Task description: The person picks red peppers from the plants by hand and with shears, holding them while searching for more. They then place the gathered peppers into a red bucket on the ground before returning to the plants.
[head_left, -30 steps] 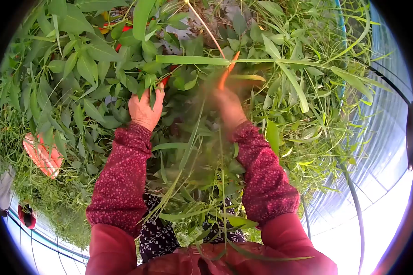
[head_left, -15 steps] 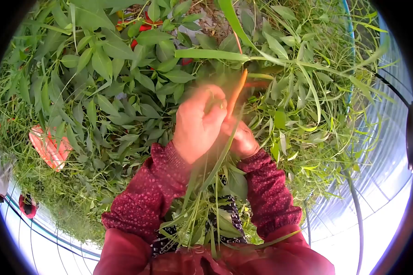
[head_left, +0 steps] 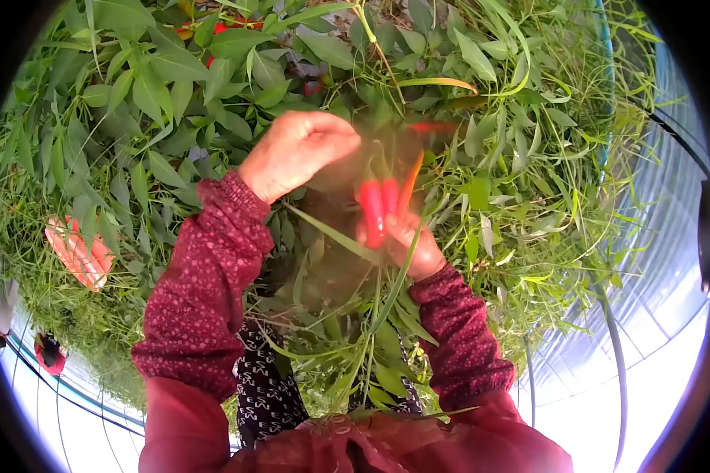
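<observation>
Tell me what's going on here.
The person's right hand is holding red peppers and a slimmer orange pepper in front of green plants. The left hand is close by but apart from them, its fingers curled; whether it holds anything can't be made out.

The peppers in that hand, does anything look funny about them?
A little: beside the red peppers in the right hand, the slim orange pepper stands out by its colour. No clear damage shows, though that spot is blurry.
</observation>
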A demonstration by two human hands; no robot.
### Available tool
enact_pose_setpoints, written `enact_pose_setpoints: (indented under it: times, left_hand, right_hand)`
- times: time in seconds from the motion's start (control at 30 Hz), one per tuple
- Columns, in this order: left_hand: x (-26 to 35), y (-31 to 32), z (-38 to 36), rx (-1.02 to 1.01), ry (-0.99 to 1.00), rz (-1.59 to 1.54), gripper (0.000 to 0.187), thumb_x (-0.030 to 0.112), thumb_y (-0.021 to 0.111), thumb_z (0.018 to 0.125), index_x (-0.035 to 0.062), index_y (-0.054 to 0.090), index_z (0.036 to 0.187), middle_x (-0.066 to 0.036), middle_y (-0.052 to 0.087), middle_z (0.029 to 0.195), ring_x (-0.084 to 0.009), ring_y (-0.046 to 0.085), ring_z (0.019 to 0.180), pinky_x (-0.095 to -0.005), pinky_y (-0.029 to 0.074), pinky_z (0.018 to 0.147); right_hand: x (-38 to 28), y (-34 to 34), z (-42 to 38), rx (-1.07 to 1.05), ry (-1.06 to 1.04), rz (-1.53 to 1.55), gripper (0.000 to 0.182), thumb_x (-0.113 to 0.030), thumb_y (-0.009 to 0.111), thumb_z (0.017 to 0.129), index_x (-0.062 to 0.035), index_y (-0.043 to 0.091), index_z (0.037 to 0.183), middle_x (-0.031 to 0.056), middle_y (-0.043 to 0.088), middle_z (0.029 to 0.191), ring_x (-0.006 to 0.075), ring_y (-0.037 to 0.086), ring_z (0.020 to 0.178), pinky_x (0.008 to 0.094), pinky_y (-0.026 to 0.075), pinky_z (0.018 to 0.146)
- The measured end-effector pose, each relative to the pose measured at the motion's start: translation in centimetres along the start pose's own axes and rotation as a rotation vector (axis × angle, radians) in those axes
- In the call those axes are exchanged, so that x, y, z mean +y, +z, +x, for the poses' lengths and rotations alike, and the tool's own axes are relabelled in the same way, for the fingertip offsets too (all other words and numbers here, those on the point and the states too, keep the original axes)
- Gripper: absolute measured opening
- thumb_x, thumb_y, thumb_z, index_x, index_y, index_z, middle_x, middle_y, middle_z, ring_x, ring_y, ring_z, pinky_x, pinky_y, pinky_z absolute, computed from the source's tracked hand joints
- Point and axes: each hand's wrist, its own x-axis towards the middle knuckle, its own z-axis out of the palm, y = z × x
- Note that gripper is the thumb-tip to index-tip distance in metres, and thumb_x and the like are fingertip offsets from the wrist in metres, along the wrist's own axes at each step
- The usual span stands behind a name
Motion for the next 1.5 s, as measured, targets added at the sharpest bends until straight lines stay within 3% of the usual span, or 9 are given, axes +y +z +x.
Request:
enact_pose_setpoints:
  times: [0.1, 0.27, 0.47, 0.63, 0.73, 0.93, 1.07, 1.23, 1.5]
  left_hand:
    - [-2.9, -3.2, 3.2, 0.527, 0.166, 0.021, 0.017, 0.009, 0.057, 0.085, 0.0025, 0.063, 0.100, -0.003, 0.064, 0.086, -0.0090, 0.057, 0.072, -0.0225, 0.048, 0.068]
    - [-9.2, 1.5, 7.7, 0.331, -0.054, 0.541, 0.042, 0.022, 0.055, 0.080, 0.0052, 0.052, 0.119, -0.020, 0.061, 0.106, -0.0363, 0.057, 0.101, -0.0408, 0.046, 0.086]
    - [-8.2, 5.6, 6.2, -0.096, -0.342, 0.021, 0.023, 0.020, 0.051, 0.085, 0.0037, 0.057, 0.099, -0.011, 0.062, 0.092, -0.0225, 0.062, 0.083, -0.0331, 0.049, 0.068]
    - [-9.1, 6.6, 5.5, 0.001, -0.197, -0.225, 0.017, 0.015, 0.047, 0.086, 0.0063, 0.057, 0.097, -0.010, 0.062, 0.093, -0.0186, 0.062, 0.084, -0.0327, 0.048, 0.065]
    - [-11.7, 5.2, 2.6, 0.180, 0.394, 0.375, 0.035, -0.005, 0.048, 0.078, 0.0040, 0.057, 0.110, -0.014, 0.059, 0.106, -0.0238, 0.058, 0.100, -0.0335, 0.045, 0.088]
    - [-9.2, -2.8, 7.1, 0.439, 0.031, -0.082, 0.028, 0.003, 0.040, 0.088, -0.0012, 0.059, 0.109, -0.007, 0.059, 0.112, -0.0175, 0.057, 0.100, -0.0295, 0.044, 0.088]
    - [-11.5, -5.8, 14.4, 0.443, -0.005, 0.634, 0.028, 0.011, 0.044, 0.089, 0.0016, 0.059, 0.111, -0.011, 0.058, 0.113, -0.0230, 0.055, 0.101, -0.0355, 0.043, 0.087]
    - [-19.0, -8.9, 18.3, -0.381, 0.053, 2.651, 0.031, 0.021, 0.050, 0.089, 0.0050, 0.058, 0.114, -0.015, 0.057, 0.113, -0.0298, 0.054, 0.102, -0.0432, 0.041, 0.086]
    - [-15.8, -7.2, 16.8, 0.224, -0.066, 1.152, 0.030, 0.024, 0.052, 0.089, 0.0063, 0.058, 0.113, -0.013, 0.058, 0.109, -0.0257, 0.055, 0.100, -0.0400, 0.042, 0.085]
  right_hand:
    - [0.8, -1.7, -0.6, 0.014, -0.144, 0.201, 0.044, -0.033, 0.053, 0.089, -0.0005, 0.051, 0.118, 0.0114, 0.061, 0.099, 0.0218, 0.059, 0.091, 0.0349, 0.045, 0.085]
    - [-1.9, 1.5, 0.4, 0.196, -0.182, -0.075, 0.040, -0.035, 0.054, 0.090, -0.0010, 0.055, 0.112, 0.0102, 0.062, 0.091, 0.0193, 0.058, 0.084, 0.0329, 0.044, 0.078]
    - [-6.1, 2.8, 5.7, 0.357, 0.020, -0.267, 0.028, -0.026, 0.054, 0.091, 0.0003, 0.055, 0.100, 0.0044, 0.061, 0.078, 0.0115, 0.059, 0.066, 0.0239, 0.048, 0.062]
    - [-5.1, -0.5, 9.1, 0.494, 0.094, -0.130, 0.028, -0.026, 0.054, 0.090, 0.0016, 0.056, 0.091, 0.0068, 0.060, 0.067, 0.0130, 0.055, 0.053, 0.0244, 0.046, 0.051]
    - [-3.7, -2.4, 10.6, 0.544, 0.015, -0.125, 0.026, -0.025, 0.053, 0.090, 0.0017, 0.055, 0.091, 0.0072, 0.060, 0.067, 0.0130, 0.054, 0.052, 0.0248, 0.045, 0.049]
    - [-2.5, -0.4, 10.6, 0.714, -0.055, -0.277, 0.025, -0.020, 0.052, 0.091, 0.0040, 0.053, 0.095, 0.0077, 0.058, 0.072, 0.0135, 0.055, 0.054, 0.0253, 0.047, 0.050]
    - [-2.9, 0.4, 9.6, 0.677, -0.063, -0.303, 0.019, -0.015, 0.049, 0.092, 0.0031, 0.052, 0.098, 0.0067, 0.057, 0.077, 0.0123, 0.055, 0.060, 0.0244, 0.045, 0.050]
    - [-1.4, -0.9, 8.8, 0.560, -0.120, -0.198, 0.019, -0.017, 0.049, 0.094, 0.0020, 0.051, 0.097, 0.0038, 0.055, 0.076, 0.0108, 0.053, 0.061, 0.0237, 0.044, 0.054]
    - [-0.4, -1.1, 7.7, 0.577, -0.183, -0.219, 0.026, -0.021, 0.051, 0.093, 0.0021, 0.053, 0.104, 0.0047, 0.059, 0.081, 0.0107, 0.056, 0.063, 0.0219, 0.047, 0.055]
